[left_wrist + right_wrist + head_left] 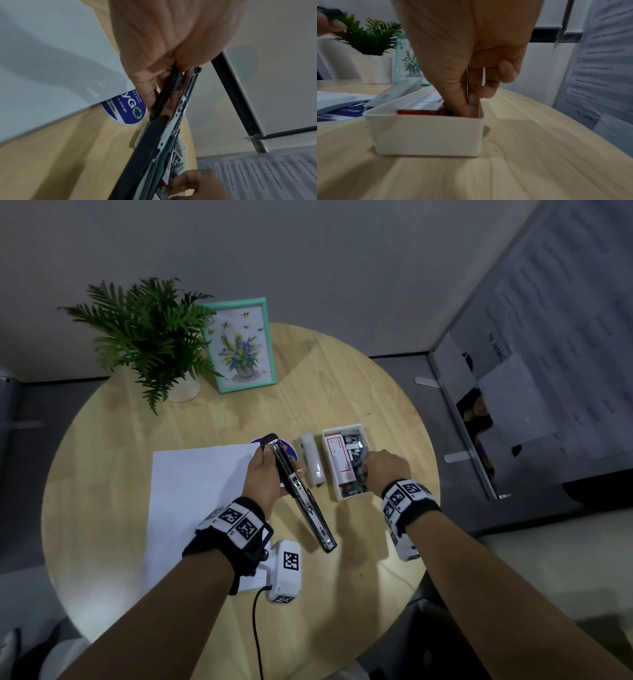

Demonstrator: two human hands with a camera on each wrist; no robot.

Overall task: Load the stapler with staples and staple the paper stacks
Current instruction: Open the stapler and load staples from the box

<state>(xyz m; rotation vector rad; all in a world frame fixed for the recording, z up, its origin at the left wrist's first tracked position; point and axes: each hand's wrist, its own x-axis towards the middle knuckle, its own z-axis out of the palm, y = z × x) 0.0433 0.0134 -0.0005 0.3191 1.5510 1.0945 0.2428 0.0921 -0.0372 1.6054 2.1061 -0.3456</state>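
A pale wooden table top (359, 392) with visible grain and a matt finish is seen, and smooth white paper (191, 484) is laid on it. The opened stapler (301, 501) is made of glossy black plastic over a bright, reflective metal channel, while the second stapler (313, 462) is cased in smooth off-white plastic. Dull grey metal staples (356, 450) and a red-and-white cardboard packet (340, 460) are kept in a matt white plastic box (428, 135), and a glossy printed sticker (126, 109) is shown beside the paper.
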